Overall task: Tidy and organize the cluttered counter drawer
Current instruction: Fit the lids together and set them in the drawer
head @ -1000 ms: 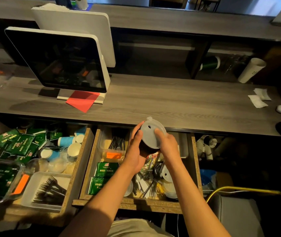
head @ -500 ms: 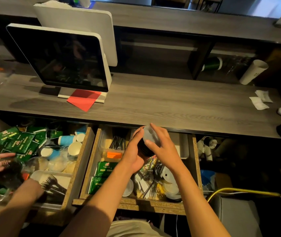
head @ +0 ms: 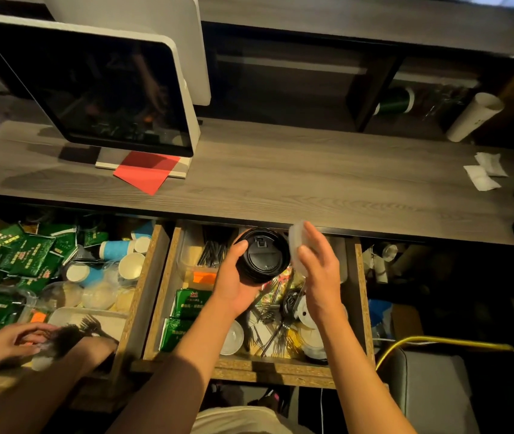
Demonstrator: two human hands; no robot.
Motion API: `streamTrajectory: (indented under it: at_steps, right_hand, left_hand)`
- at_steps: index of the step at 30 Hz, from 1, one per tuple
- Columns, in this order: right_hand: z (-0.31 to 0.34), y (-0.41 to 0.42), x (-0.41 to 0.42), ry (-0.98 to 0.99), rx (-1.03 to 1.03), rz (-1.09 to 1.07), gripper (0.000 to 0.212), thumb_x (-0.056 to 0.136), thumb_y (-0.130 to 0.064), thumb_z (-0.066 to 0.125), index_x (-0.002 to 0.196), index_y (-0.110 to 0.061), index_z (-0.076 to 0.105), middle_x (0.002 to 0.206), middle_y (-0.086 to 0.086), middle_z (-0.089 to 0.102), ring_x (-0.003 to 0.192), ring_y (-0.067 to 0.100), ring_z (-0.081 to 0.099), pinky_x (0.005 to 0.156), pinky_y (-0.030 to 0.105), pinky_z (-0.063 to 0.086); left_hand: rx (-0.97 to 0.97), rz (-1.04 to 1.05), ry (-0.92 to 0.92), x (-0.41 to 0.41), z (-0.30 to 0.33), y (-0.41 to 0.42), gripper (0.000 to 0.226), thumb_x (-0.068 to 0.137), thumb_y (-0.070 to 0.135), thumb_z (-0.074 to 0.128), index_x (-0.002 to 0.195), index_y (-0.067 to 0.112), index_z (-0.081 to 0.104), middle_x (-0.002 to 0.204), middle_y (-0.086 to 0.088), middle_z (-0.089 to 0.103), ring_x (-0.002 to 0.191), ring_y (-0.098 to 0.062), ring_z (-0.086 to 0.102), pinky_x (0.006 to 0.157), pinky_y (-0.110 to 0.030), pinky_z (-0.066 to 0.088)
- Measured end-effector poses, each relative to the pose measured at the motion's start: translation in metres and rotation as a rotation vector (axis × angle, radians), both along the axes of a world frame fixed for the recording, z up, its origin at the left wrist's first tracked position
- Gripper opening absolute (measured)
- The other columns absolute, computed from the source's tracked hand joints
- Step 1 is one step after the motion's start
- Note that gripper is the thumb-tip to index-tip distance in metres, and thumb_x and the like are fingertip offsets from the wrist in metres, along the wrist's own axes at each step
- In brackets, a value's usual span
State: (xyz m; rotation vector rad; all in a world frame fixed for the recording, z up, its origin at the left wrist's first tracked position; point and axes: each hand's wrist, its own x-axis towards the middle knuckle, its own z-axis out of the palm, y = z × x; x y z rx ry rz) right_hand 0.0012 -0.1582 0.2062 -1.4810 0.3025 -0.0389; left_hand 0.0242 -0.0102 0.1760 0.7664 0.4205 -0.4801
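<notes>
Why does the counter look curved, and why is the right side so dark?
Head view: the wide-angle lens bows the counter edge; warm, dim light falls mainly on the middle drawer and both hands, left and right, while the space right of it sinks into shadow; the screen shows faint reflections.

Open gap above drawer (head: 360, 296) between black lids (head: 263, 256) and counter edge (head: 280, 214).

The bench (head: 280, 183) was matt grey wood-grain laminate. The open drawer (head: 152, 296) showed rough raw chipboard walls. The black cup lid (head: 263, 256) was smooth, slightly glossy plastic; the white lid (head: 296, 245) was translucent matt plastic. Green sachets (head: 190, 303) shone like foil. The screen (head: 93, 86) was glossy dark glass.
</notes>
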Motion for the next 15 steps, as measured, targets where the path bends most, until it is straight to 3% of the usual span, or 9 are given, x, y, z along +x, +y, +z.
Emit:
streamTrajectory:
  at_steps: [2,4,6,10,12,15]
  right_hand:
    - [-0.002,0.005,0.001,-0.006,-0.161,0.111,0.069,0.067,-0.061,0.066,0.132,-0.040,0.054,0.139,-0.017,0.047,0.124,-0.007,0.045,0.094,0.017,0.045]
    - [-0.006,0.009,0.002,-0.006,-0.286,0.176,0.070,0.067,-0.062,0.066,0.131,-0.037,0.056,0.139,-0.016,0.042,0.123,-0.018,0.038,0.091,0.004,0.040]
    - [-0.011,0.012,0.002,-0.008,-0.338,0.202,0.069,0.071,-0.062,0.064,0.133,-0.035,0.056,0.140,-0.014,0.037,0.125,-0.017,0.035,0.091,0.000,0.037]
    - [-0.016,0.015,0.003,0.009,-0.273,0.193,0.033,0.095,-0.042,0.054,0.127,-0.041,0.054,0.139,-0.009,0.040,0.128,-0.004,0.039,0.104,0.020,0.045]
    - [-0.015,0.016,0.003,0.021,-0.234,0.138,0.041,0.096,-0.032,0.057,0.136,-0.039,0.047,0.138,-0.010,0.044,0.126,0.000,0.045,0.100,0.021,0.049]
    - [-0.017,0.016,0.006,0.186,-0.104,0.025,0.074,0.088,-0.029,0.071,0.150,-0.032,0.030,0.139,-0.007,0.046,0.123,0.011,0.051,0.096,0.029,0.053]
  left_hand:
    - [-0.010,0.000,0.002,0.001,-0.002,-0.001,0.085,0.069,0.040,0.073,0.142,0.006,0.046,0.125,-0.021,0.063,0.113,-0.033,0.061,0.095,-0.045,0.049]
    - [-0.030,-0.015,0.000,-0.001,-0.003,-0.005,0.075,0.073,0.039,0.069,0.139,0.009,0.049,0.115,-0.017,0.066,0.104,-0.028,0.064,0.082,-0.038,0.054]
    - [-0.047,-0.005,0.006,-0.002,-0.004,-0.009,0.080,0.069,0.040,0.077,0.137,0.009,0.050,0.112,-0.016,0.068,0.101,-0.025,0.066,0.077,-0.036,0.057]
    - [-0.083,-0.002,-0.045,0.000,-0.010,-0.014,0.106,0.060,0.037,0.092,0.147,0.008,0.038,0.141,-0.026,0.049,0.116,-0.031,0.060,0.085,-0.039,0.057]
    - [-0.087,0.002,-0.050,0.001,-0.011,-0.016,0.107,0.059,0.036,0.092,0.147,0.009,0.039,0.144,-0.027,0.046,0.117,-0.033,0.061,0.085,-0.040,0.057]
    - [-0.043,-0.001,-0.100,0.001,-0.007,-0.018,0.107,0.054,0.040,0.093,0.144,0.012,0.042,0.140,-0.026,0.051,0.114,-0.031,0.064,0.080,-0.039,0.058]
